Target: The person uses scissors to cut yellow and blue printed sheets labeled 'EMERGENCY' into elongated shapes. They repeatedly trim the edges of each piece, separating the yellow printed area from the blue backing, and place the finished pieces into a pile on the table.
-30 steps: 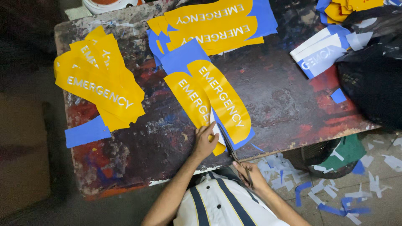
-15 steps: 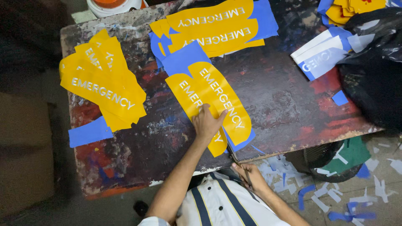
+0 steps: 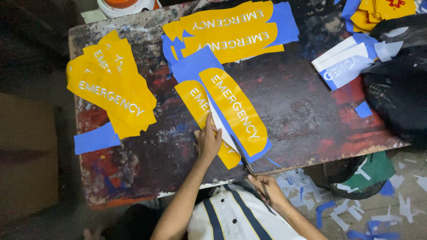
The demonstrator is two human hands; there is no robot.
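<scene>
**Scissors at work on yellow-and-blue sticker sheet, worktable seen from above**

Sheet, blue-backed (image 3: 231, 111): lies near the middle of the paint-stained table (image 3: 302, 106), running from centre toward the near edge. It carries two curved yellow label shapes with white lettering, side by side, a narrow gap between them.

Left hand (image 3: 208, 140): palm down, fingers spread flat on the nearer yellow shape, pressing it to the table. Holds nothing; it lies open on the sheet.

Right hand (image 3: 269, 192): at the near table edge, closed around the handles of dark scissors (image 3: 244, 161). The blades point up into the sheet, along the gap between the two yellow shapes, just beside the left hand.

Stack of cut yellow labels (image 3: 111, 91): fanned on the left part of the table, a loose blue strip (image 3: 97, 138) below it.

Further uncut sheets (image 3: 235, 29): at the far edge, overlapping.

White-and-blue sheets (image 3: 344, 62): to the right, beside a black bag (image 3: 396, 102).

Blue and white offcuts (image 3: 356, 209): scattered on the floor at lower right.
</scene>
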